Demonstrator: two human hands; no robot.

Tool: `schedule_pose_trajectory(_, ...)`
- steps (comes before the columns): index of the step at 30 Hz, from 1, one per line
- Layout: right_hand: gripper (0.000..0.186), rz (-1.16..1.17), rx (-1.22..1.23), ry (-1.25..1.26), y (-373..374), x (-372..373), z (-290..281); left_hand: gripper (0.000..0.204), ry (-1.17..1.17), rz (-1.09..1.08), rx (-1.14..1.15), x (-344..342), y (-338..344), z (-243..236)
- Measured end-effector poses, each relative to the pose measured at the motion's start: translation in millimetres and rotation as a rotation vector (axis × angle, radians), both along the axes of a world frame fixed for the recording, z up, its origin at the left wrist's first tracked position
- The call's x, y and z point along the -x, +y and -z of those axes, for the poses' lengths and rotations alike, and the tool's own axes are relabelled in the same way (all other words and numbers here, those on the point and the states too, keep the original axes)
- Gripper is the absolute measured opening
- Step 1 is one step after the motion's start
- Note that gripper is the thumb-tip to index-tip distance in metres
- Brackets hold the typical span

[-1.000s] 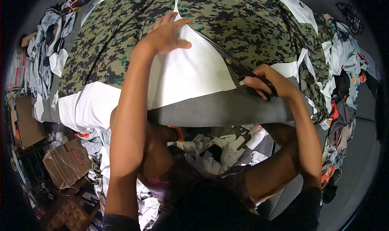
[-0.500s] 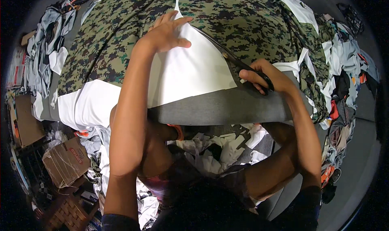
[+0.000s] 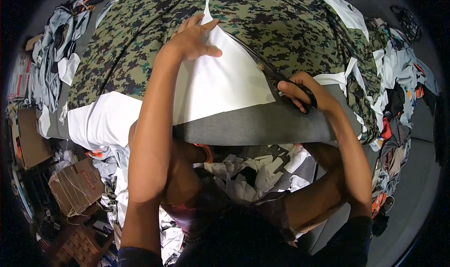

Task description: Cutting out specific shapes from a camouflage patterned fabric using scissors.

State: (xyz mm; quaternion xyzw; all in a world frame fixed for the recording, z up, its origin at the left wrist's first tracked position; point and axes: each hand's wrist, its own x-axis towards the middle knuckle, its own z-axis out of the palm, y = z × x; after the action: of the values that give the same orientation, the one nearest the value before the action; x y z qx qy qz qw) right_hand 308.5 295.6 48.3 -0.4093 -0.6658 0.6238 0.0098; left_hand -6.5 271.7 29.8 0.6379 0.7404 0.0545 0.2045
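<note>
Nearest, directly below the white, smooth cloth panel, a bare strip of the grey desk shows. The panel lies flat on this desk before the person. At its lower right, the right hand has its fingers clamped on the handles of long, black metal shears. The shears lie along the panel's right edge, tips toward its top; the blades appear together. At the panel's upper left, the left hand rests palm down, fingers spread, thumb apart, gripping nothing. Beside and beyond the panel spreads green, brown and black camouflage-printed cloth; whether the two form one sheet cannot be told.

Judgement: the step in hand appears to be cutting along the panel's right edge. For a clean line, the lower blade should ride low on the desk; the left hand should press without dragging the cloth, its fingers clear of the tips.

Containers: below the panel lie loose white cloth scraps; whether anything holds them cannot be told. Well to the panel's lower left sits a brown, taped cardboard box, contents hidden. Beyond it, left of the panel, stands a plain brown cardboard piece, possibly another box; no contents verified.
</note>
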Motion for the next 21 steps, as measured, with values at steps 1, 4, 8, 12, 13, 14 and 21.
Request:
schedule_pose_trajectory(1,0.045,-0.002,-0.001,0.001,1.0,0.7,0.0,0.082,0.001,-0.002,-0.001,0.4,-0.3,0.3)
schedule_pose_trajectory(4,0.046,-0.077,0.0,-0.059,4.2,2.8,-1.8,0.086,0.012,-0.019,0.008,-0.2,-0.6,1.1)
schedule_pose_trajectory(8,0.049,-0.086,-0.05,-0.101,-1.9,8.7,-10.0,0.087,0.011,-0.036,0.018,-0.9,-0.4,1.0)
schedule_pose_trajectory(12,0.053,-0.063,-0.091,-0.124,-6.4,13.2,-14.8,0.088,0.008,-0.045,0.028,-1.0,0.5,1.1)
schedule_pose_trajectory(13,0.053,-0.056,-0.085,-0.125,-6.7,13.3,-15.0,0.088,0.012,-0.044,0.027,-1.3,0.9,1.4)
schedule_pose_trajectory(14,0.054,-0.049,-0.079,-0.126,-7.1,13.3,-15.1,0.088,0.017,-0.042,0.027,-1.7,1.5,1.7)
schedule_pose_trajectory(21,0.047,-0.047,-0.036,-0.163,-8.4,19.6,-25.2,0.097,0.074,0.025,-0.02,4.0,2.6,6.0)
